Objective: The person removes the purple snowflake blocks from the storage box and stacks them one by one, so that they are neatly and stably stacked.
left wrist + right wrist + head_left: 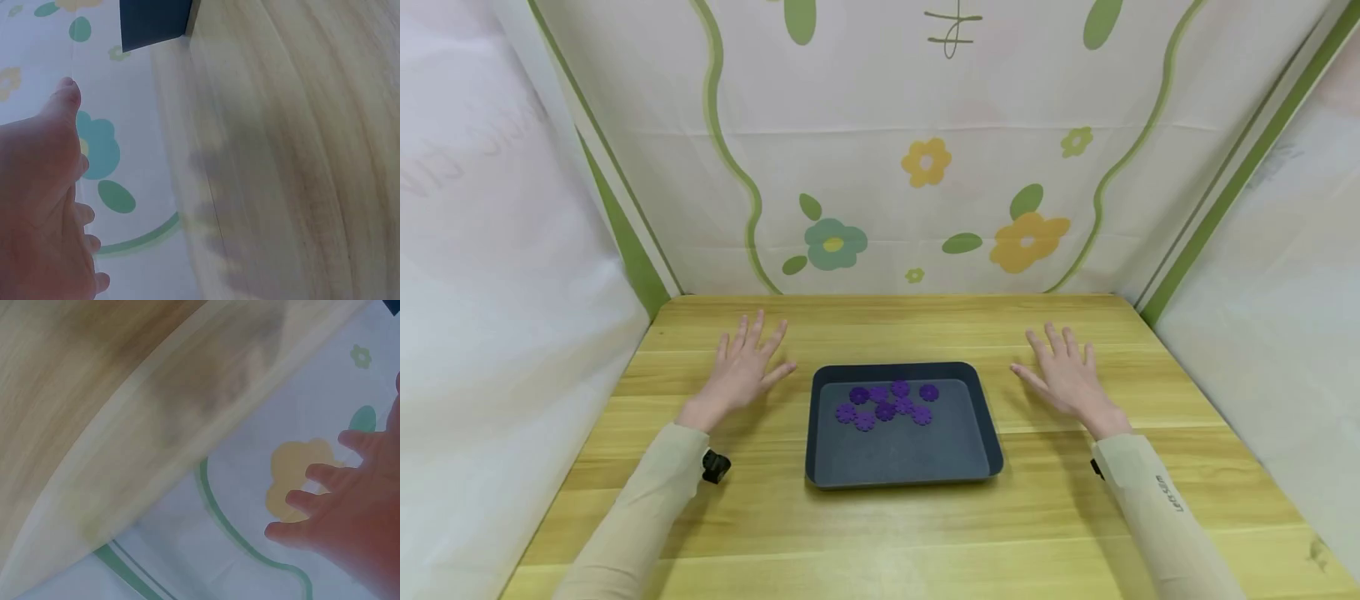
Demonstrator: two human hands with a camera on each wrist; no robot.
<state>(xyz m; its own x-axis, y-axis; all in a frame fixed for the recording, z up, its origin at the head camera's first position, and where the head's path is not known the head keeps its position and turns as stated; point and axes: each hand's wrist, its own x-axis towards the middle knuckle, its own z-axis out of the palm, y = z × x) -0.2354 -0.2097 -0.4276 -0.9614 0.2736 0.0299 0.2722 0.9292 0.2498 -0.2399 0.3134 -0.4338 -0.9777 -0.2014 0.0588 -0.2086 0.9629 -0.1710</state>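
A dark grey rectangular tray [902, 458] lies on the wooden table between the two hands. Several purple flower-shaped discs [885, 411] are grouped in its far half, some of them touching or overlapping. To the left of the tray, the left hand [741, 371] is held with straight, spread fingers and nothing in it. The right hand [1067, 379] is likewise spread, off the tray's right side, and holds nothing. In the left wrist view the left hand [44, 206] appears above the tabletop, its shadow falling on the wood. Fingers of the right hand [350, 506] show in the right wrist view.
The light wooden table [895, 542] reaches back to a white fabric wall [850, 100] printed with flowers and green wavy lines. White side panels [497, 333] with green edging close in the left and right. Each wrist wears a small black device [716, 466].
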